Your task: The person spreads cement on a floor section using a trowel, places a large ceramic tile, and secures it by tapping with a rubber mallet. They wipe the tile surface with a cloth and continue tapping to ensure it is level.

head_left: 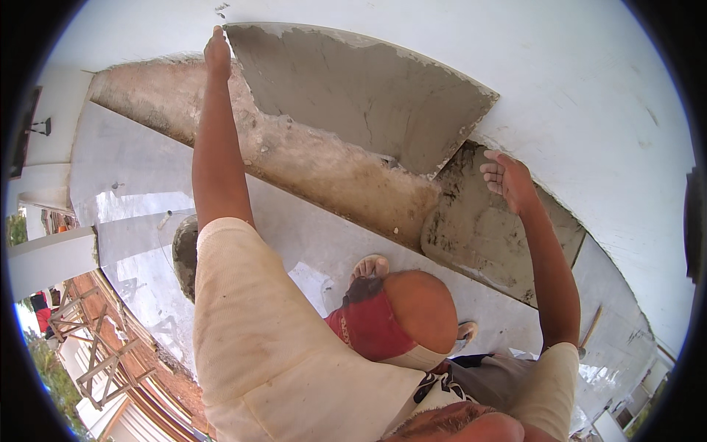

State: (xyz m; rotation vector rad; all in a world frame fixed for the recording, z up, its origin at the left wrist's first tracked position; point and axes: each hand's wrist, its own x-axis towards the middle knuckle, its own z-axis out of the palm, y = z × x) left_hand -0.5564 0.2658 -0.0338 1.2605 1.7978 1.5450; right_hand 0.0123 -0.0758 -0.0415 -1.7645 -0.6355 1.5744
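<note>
A large flat slab (353, 88), its facing side coated with grey mortar, stands tilted at the white wall. At its upper left corner is my left hand (218, 55), arm stretched far out, the fingers close together against the edge and partly hidden. Beside the slab's right edge, a small gap away, my right hand (508, 178) is raised with its fingers a little bent and apart, holding nothing. Below the slab runs a rough strip of bare, crumbly base (317, 162). Under my right hand lies a patch coated in darker mortar (501, 228).
The white wall (589, 96) curves along the far side. Smooth grey floor (309, 221) spreads around my sandalled foot (368, 267). A dark rounded container (185, 254) sits by my left sleeve; a wooden handle (591, 328) lies at right. Wooden trestles (96, 350) stand beyond the left edge.
</note>
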